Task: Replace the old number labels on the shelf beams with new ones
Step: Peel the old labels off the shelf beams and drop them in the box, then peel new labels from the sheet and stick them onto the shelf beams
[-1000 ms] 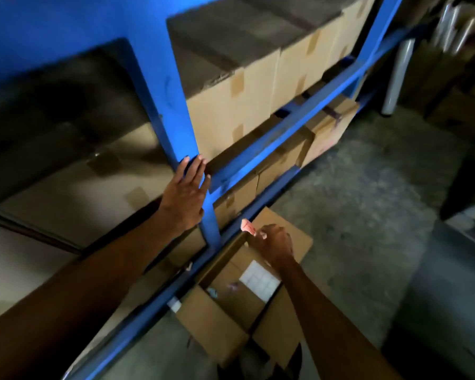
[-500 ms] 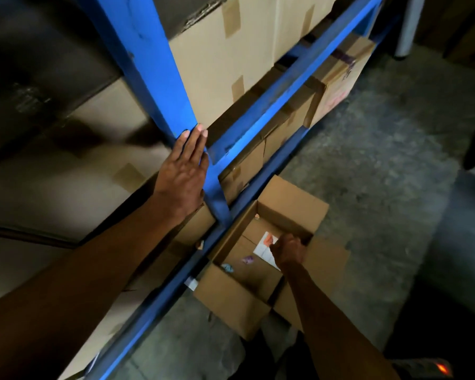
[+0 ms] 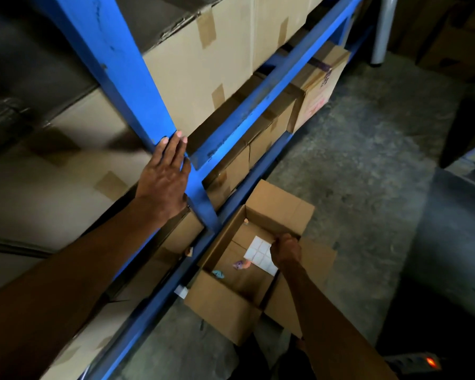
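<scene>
Two hands are in my view. My left hand (image 3: 165, 179) lies flat, fingers straight, against the blue upright (image 3: 113, 64) where the shelf beam (image 3: 272, 89) meets it, gripping nothing. My right hand (image 3: 285, 249) reaches down into the open cardboard box (image 3: 220, 303) on the floor (image 3: 368, 160), near the rack's lower beam, fingers curled at the edge of a white label sheet (image 3: 258, 252); I cannot tell whether it is pinched. Small coloured scraps (image 3: 240, 265) lie left of the sheet.

scuffed blue painted metal upright (image 3: 113, 64); matt brown cardboard box (image 3: 225, 303); rough grey concrete floor (image 3: 354, 174)
</scene>
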### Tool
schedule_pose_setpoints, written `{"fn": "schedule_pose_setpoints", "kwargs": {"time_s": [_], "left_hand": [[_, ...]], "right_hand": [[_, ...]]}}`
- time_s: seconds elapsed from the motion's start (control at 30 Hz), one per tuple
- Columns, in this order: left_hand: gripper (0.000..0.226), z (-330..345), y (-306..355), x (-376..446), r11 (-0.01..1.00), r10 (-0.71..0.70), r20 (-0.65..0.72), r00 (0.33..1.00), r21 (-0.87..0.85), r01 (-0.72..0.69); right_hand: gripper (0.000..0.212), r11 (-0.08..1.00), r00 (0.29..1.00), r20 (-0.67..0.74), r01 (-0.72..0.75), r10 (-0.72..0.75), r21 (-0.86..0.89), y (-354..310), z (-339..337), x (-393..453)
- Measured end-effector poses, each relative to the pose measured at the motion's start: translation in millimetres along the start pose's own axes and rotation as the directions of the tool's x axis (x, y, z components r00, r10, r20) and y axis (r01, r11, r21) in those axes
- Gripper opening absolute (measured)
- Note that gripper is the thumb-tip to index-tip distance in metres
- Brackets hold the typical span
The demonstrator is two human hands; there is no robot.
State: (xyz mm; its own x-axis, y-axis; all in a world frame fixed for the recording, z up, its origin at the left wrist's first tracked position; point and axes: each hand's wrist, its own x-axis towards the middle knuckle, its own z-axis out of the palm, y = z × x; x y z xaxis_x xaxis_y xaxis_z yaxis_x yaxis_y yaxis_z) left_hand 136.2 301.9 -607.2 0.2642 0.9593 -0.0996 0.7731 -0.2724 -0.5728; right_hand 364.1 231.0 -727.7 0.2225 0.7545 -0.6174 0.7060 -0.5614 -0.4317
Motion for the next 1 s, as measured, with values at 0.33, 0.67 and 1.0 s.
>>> {"fn": "schedule_pose_setpoints", "kwargs": {"time_s": [0.33, 0.67, 1.0], "left_hand": [[0.073, -30.6, 29.8, -8.8, 0.957, 0.105, 0.233, 0.967, -0.288, -0.035], [0.066, -187.0, 172.2, 22.4, 0.743, 0.392, -0.165, 0.905, -0.523, -0.418], [0.071, -365.1, 380.9, -15.4, 0.305, 0.570, -0.493, 0.657, -0.615, -0.727]], "right_hand": [[0.032, 0.994, 0.993, -0.049, 0.112, -0.111, 0.018, 23.2, -27.2, -6.7], [0.060, 0.988, 0.897, -0.434, 0.128, -0.080, 0.081, 96.7, -222.7, -76.9], [0.035, 0.969, 0.668, -0.702, -0.155, 0.245, 0.190, 311.3, -353.9, -176.6]]}}
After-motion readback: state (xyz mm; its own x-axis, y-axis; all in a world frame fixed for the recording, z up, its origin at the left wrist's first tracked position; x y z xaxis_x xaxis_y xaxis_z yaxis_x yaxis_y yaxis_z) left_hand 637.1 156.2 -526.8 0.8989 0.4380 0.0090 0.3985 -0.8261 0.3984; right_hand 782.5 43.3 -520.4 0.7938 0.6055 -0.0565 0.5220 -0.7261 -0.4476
